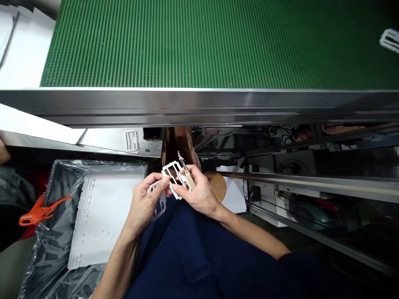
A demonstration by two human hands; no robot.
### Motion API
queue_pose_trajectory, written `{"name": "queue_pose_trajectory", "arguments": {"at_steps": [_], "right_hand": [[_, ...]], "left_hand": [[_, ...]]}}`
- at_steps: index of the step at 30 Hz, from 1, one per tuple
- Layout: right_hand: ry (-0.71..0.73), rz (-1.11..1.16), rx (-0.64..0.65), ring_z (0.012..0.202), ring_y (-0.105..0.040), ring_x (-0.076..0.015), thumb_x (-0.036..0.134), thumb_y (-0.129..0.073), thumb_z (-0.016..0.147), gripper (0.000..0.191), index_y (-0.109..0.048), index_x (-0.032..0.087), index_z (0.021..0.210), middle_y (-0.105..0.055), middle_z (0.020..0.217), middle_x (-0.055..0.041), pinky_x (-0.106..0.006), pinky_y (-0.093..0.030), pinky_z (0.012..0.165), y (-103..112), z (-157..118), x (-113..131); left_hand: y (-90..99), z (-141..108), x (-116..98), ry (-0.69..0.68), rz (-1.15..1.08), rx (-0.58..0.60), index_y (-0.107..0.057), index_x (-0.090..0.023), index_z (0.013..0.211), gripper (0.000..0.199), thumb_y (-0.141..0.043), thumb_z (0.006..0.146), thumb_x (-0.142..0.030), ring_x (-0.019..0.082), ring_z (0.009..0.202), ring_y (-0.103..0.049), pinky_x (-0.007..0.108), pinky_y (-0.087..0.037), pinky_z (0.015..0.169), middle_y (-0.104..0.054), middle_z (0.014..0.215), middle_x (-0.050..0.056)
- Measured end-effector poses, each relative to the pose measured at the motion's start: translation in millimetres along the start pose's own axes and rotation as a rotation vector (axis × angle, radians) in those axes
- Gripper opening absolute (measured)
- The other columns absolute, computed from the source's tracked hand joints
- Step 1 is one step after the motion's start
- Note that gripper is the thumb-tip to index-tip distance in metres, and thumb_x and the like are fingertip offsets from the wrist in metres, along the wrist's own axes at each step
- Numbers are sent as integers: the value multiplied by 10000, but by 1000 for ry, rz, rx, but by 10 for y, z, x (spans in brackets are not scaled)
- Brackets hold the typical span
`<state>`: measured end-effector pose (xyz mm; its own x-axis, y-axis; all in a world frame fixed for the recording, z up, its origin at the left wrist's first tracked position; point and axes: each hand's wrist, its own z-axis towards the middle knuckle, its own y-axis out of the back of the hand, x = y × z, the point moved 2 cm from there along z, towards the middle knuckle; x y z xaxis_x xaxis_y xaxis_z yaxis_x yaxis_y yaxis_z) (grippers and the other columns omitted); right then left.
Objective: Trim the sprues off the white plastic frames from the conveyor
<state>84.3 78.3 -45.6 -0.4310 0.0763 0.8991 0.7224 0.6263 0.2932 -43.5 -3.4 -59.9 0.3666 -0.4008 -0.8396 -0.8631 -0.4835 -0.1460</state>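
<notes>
Two hands are working above the person's navy apron (pixel 177 257). The left hand (pixel 146 205) is gripping a white plastic lattice (pixel 168 169), its fingers closed narrowly around the bars. The right hand (pixel 199 195) is pinching one knife (pixel 190 179) with a wooden handle while its fingertips (pixel 172 189) are bearing against the lattice. The knife's blade (pixel 181 159) is pointing away from the person, up and slightly left. The lattice is lying between the hands, its long axis running diagonally from lower left to upper right; whether it is one piece or two cannot be determined. Two further white pieces are visible: one (pixel 389 40) on the green conveyor belt (pixel 187 41) and one (pixel 131 140) on a ledge (pixel 109 139). A steel rail (pixel 199 104) is crossing the view beyond the hands. To the left, one punched white sheet (pixel 102 216) is lying in a plastic-lined bin (pixel 52 249), with one orange clamp (pixel 40 211) gripping its edge.
</notes>
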Motion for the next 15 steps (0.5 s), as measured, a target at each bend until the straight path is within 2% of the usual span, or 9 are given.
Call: {"name": "queue_pose_trajectory", "arguments": {"at_steps": [15], "right_hand": [[40, -12, -8, 742, -585, -131, 371, -626, 712, 346, -473, 210, 976, -614, 853, 3, -260, -474, 717, 14, 27, 29]], "left_hand": [[-5, 21, -21, -19, 30, -15, -600, -193, 837, 164, -638, 797, -347, 96, 579, -527, 167, -402, 520, -588, 631, -18]]}}
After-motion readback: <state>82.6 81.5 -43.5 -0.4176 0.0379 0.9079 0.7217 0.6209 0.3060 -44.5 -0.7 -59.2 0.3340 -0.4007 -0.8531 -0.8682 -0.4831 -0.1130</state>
